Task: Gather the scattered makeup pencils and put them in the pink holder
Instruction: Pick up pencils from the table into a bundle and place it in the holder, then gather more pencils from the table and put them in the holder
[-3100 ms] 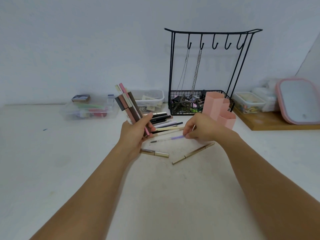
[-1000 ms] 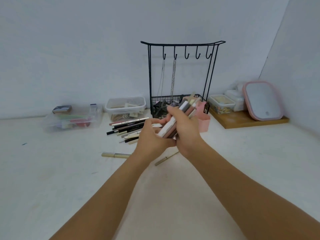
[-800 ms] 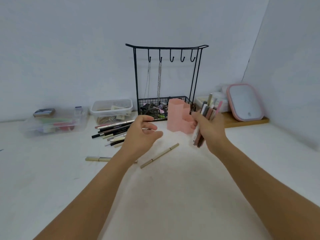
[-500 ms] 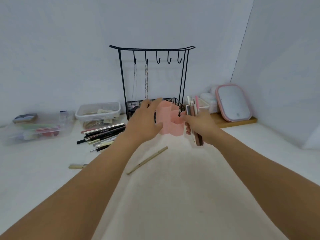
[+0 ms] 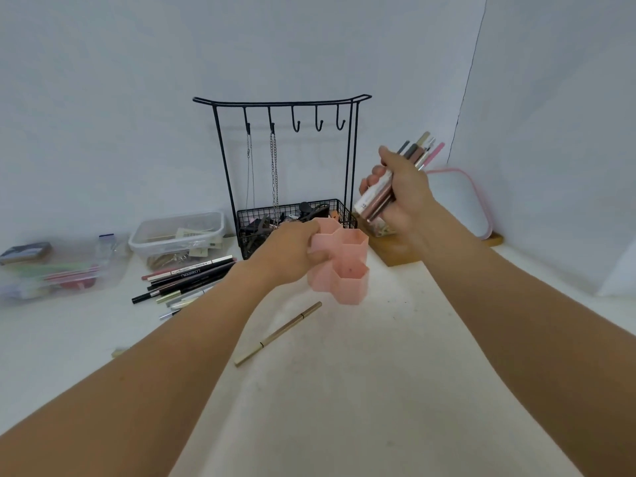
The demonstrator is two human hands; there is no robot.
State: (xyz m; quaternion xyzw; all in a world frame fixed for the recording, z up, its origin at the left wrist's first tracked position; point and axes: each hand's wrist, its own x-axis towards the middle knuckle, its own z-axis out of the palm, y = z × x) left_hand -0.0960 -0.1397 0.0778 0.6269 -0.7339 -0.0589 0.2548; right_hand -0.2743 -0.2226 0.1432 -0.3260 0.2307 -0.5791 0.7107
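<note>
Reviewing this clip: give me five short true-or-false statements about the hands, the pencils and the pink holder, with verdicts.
1. The left hand grips the pink holder. True.
2. The right hand is empty. False: it holds a bundle of pencils.
3. The bundle already stands inside the holder. False: it is above it, in the air.
4. A loose gold pencil lies on the table. True.
5. All five rack hooks carry chains. False: only two do.

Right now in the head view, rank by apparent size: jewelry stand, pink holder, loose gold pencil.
1. jewelry stand, clearly largest.
2. pink holder, partly hidden by the left hand.
3. gold pencil: longer than the holder is wide, but very thin.
</note>
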